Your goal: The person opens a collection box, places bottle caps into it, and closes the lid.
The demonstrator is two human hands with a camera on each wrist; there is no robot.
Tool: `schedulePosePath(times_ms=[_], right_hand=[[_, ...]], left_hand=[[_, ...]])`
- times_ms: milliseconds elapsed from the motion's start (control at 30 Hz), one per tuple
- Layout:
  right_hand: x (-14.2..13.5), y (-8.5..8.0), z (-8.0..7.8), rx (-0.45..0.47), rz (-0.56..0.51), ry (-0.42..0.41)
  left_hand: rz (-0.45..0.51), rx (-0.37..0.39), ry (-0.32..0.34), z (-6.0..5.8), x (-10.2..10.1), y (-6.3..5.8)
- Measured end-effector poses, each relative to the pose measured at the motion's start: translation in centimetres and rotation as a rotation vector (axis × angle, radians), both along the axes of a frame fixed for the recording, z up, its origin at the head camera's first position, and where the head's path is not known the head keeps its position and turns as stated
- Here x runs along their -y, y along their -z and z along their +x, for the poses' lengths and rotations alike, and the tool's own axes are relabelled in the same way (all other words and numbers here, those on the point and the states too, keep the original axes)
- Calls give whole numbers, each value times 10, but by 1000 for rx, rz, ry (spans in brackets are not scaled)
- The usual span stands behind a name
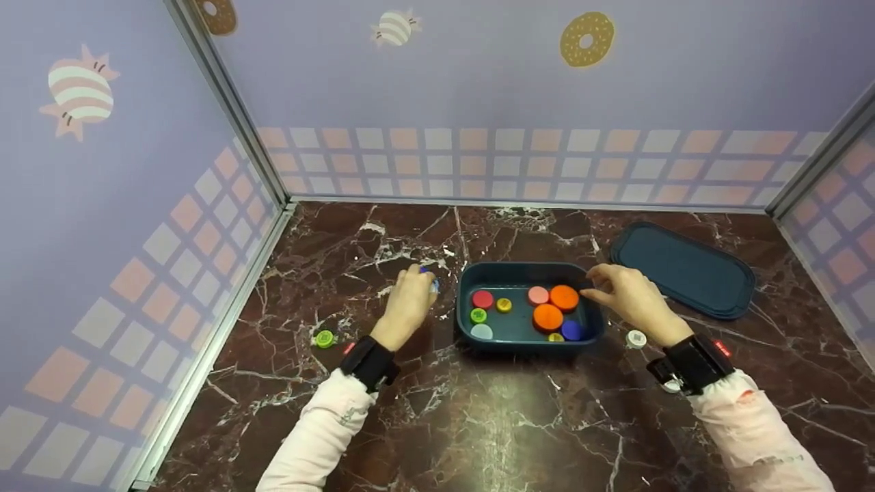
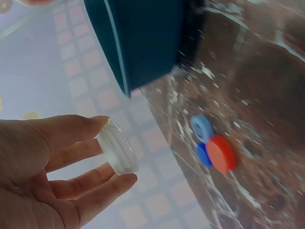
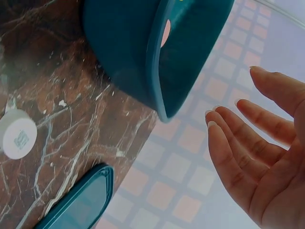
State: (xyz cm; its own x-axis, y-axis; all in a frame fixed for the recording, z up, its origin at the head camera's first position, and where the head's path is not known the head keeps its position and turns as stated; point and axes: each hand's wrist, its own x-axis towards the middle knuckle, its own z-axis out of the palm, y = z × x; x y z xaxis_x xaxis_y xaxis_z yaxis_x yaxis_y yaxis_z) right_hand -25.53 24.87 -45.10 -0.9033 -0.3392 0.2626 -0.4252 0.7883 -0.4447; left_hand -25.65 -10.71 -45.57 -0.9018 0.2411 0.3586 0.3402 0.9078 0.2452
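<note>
A clear ribbed bottle cap [image 2: 119,147] is pinched between the thumb and fingertips of my left hand [image 1: 409,298], left of the dark teal box [image 1: 463,321]. Past that hand, the left wrist view shows a light blue cap [image 2: 202,128], a dark blue cap [image 2: 204,155] and an orange-red cap [image 2: 221,153] clustered on the table; the hand mostly hides them in the head view. My right hand [image 1: 632,297] hovers by the box's right rim, fingers loosely bent and holding nothing. Inside the box lie several caps, among them a red one [image 1: 482,299] and an orange one [image 1: 547,318].
The teal lid [image 1: 683,270] lies flat at the back right. A green cap [image 1: 324,339] sits on the marbled table at left. Near the right wrist is a white cap [image 1: 636,339], with another white cap [image 1: 672,385] partly hidden under it. Patterned walls bound the table.
</note>
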Motion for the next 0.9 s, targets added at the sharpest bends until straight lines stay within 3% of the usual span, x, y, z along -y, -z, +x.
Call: schedulePosePath(times_ms=[233,433,900], right_hand=[[-12,1,3,-4,6,27],[-22,2,6,27,-7,50],[-46,13,20,97,-26,89]], left_hand=[[-60,-23,69,-4,-28,-5],[-77,14,107,-5,-49,-5],[-157,142,168,-4,-87,14]])
